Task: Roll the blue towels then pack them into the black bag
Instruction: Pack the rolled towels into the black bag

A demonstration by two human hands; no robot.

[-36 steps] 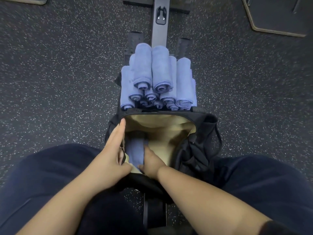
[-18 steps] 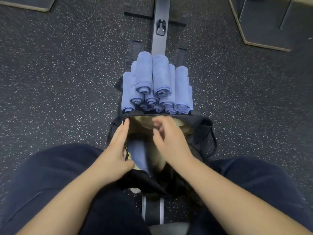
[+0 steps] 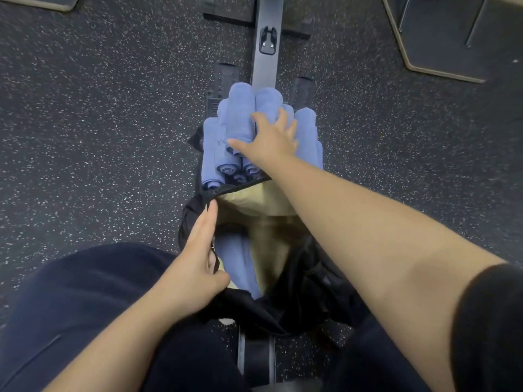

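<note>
Presently on hand, seen from the head camera:

- Stack of rolled blue towels (image 3: 307, 128): piled on a narrow bench beyond the bag, spiral ends facing the viewer, just past the bag's far rim.
- Black bag (image 3: 297, 295): mouth open toward the camera, tan lining (image 3: 249, 202) showing, set between two dark-trousered knees.
- One rolled towel (image 3: 236, 264): already inside the bag, lying lengthwise along its left side.
- Left hand (image 3: 198, 261): gripping the bag's left rim, thumb curled over the edge, fingers extended along the outside.
- Right hand (image 3: 268, 140): reached across the bag onto the top of the stack, fingers spread and draped over a top roll; closed around it or merely resting, cannot tell.
- Speckled dark floor (image 3: 99, 123): all round.
</note>
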